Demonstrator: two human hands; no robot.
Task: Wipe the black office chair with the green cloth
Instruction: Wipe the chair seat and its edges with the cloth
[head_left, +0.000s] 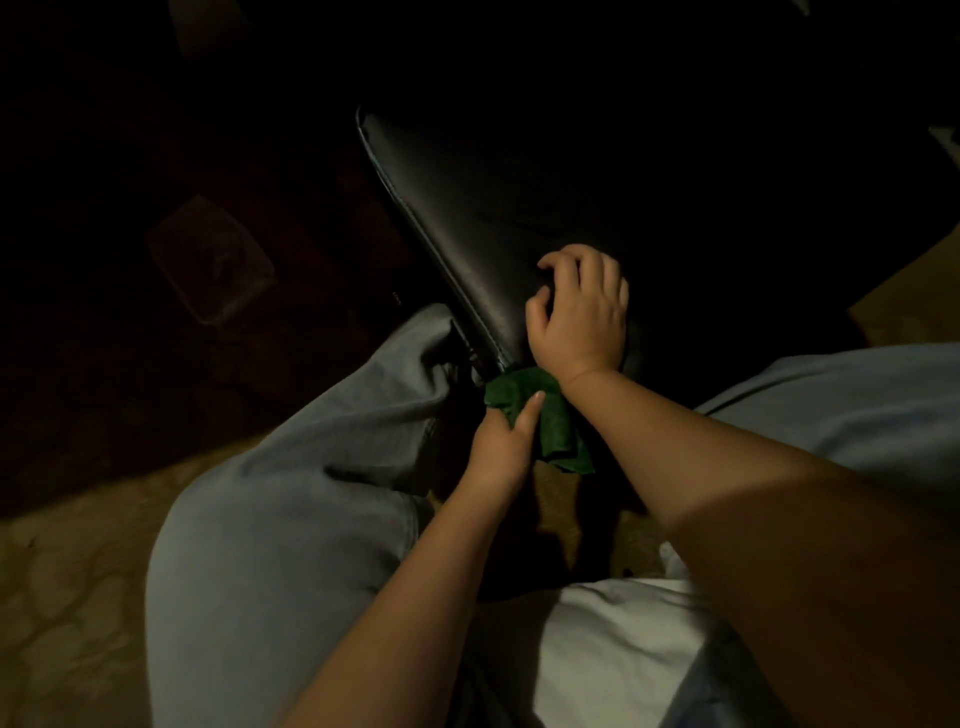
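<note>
The black office chair (467, 218) shows as a shiny leather panel with a stitched edge, running from the upper middle down to the centre of the dim view. My right hand (579, 312) rests on the panel's lower part, fingers curled against the leather. Just below it, my left hand (501, 441) grips the green cloth (556, 415), bunched against the chair's lower corner. Part of the cloth hangs down under my right wrist.
My knees in light blue jeans (311, 493) flank the chair's lower corner. Beige patterned carpet (62, 597) lies at the lower left. A dim rounded object (213, 260) sits on the dark floor to the left. The upper view is nearly black.
</note>
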